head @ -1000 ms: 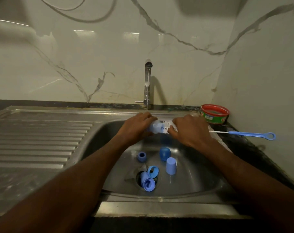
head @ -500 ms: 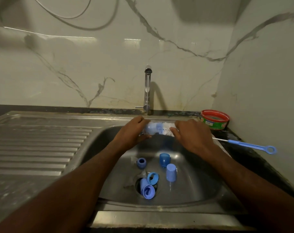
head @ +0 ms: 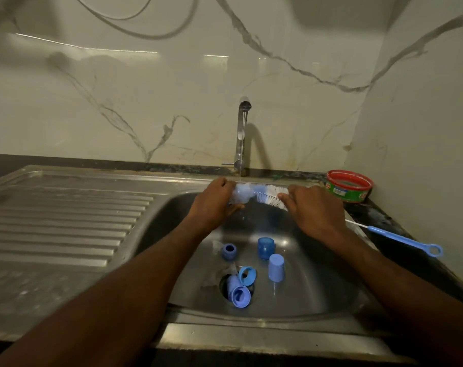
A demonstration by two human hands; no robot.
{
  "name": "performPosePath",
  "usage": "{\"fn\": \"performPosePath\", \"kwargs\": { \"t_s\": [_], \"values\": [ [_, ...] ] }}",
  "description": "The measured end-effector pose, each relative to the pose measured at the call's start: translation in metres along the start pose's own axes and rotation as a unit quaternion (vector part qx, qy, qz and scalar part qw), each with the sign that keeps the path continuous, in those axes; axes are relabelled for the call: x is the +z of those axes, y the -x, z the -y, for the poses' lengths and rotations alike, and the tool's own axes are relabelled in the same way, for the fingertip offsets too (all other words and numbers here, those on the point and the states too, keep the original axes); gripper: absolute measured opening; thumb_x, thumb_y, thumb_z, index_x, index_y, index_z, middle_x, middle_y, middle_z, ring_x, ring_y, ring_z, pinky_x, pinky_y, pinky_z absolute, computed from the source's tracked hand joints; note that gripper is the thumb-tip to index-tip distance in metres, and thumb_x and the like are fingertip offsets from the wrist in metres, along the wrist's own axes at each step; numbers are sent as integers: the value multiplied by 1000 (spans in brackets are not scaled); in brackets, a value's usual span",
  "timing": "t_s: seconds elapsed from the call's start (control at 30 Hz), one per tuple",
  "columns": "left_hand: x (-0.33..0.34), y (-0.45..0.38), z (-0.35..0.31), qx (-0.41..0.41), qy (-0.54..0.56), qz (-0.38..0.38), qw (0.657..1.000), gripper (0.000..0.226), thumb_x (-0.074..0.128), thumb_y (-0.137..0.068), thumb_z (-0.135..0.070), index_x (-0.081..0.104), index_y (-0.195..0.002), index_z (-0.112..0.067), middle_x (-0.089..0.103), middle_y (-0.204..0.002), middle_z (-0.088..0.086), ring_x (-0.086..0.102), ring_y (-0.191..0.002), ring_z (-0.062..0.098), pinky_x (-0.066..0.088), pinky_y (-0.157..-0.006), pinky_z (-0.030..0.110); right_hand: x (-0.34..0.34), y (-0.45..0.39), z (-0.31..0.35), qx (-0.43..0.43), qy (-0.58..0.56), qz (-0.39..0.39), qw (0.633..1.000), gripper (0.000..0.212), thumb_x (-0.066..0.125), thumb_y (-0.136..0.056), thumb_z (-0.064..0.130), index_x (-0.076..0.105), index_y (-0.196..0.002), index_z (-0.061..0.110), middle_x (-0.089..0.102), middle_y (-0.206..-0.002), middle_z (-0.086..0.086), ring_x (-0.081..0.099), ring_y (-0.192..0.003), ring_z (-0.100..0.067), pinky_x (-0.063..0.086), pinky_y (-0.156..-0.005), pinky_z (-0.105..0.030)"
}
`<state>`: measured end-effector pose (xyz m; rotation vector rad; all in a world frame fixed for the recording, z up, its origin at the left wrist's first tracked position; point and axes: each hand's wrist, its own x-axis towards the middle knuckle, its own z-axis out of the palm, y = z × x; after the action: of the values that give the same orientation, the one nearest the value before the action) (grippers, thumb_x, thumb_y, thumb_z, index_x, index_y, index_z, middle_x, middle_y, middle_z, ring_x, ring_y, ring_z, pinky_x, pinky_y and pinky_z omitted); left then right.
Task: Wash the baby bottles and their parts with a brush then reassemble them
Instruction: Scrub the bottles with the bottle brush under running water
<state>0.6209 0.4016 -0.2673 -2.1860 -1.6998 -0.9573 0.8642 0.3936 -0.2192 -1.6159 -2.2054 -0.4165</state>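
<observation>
Bottle point(head: 241, 195) first: in the head view, the only one I have, it lies on its side over the back of the sink point(head: 317, 300), just under the tap point(head: 241, 133), with my left hand point(head: 215, 205) curled round its base end. My right hand point(head: 313, 210) is wrapped round the brush point(head: 271, 197), gripping it just behind the white bristles. A second ago those bristles were buried in the bottle and my two hands nearly met; now the hands have drawn apart and most of the bristle head shows between them, only its tip at the bottle mouth. I judge this to be the out-stroke of a scrub, so the bottle's inside is being worked and is not yet rinsed.

Down in the basin, unmoved since a second ago, wait the other parts: a collar ring point(head: 229, 251), a dark blue cap point(head: 266, 247), a pale blue cap point(head: 276, 267), a second ring point(head: 247, 276) and another piece point(head: 238, 292) lying in the drain. All of them look unwashed to me. A thin blue brush point(head: 402, 241) rests on the counter to the right, near a red-rimmed tub point(head: 349, 185). Reassembly is well off.
</observation>
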Motion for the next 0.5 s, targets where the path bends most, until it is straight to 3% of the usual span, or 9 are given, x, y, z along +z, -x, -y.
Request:
{"fn": "performPosePath", "kwargs": {
  "t_s": [0.17,0.3,0.43,0.5],
  "values": [
    [1,-3,-6,125,-21,37,991,61,73,-90,-39,49,-141,-17,51,-138,6,51,-119,18,47,-99,32,6,5,7,-8,-2,14,1000,38,42,-103,54,65,-112,26,68,-99,-2,57,-82,-16,44,-72,-31],
    [-4,-1,4,9,-7,-12,1000,61,74,-88,-39,50,-140,-17,51,-138,7,53,-119,21,49,-98,36,-6,1,1,-1,-27,13,1000,39,40,-103,56,65,-107,26,69,-99,-2,62,-87,-18,53,-78,-36],
    [-1,-4,-10,136,-40,22,990,62,73,-89,-38,49,-142,-15,50,-140,8,51,-121,20,48,-100,33,-2,7,10,-7,-18,35,999,40,40,-104,52,64,-119,23,68,-106,-4,62,-94,-19,50,-84,-34],
    [-6,-5,-4,105,-54,4,993,64,73,-89,-40,48,-143,-15,51,-140,9,52,-121,21,50,-98,35,-5,6,8,-5,-41,30,999,41,40,-104,53,66,-118,24,69,-106,-3,62,-93,-19,47,-79,-32]
  ]
}}
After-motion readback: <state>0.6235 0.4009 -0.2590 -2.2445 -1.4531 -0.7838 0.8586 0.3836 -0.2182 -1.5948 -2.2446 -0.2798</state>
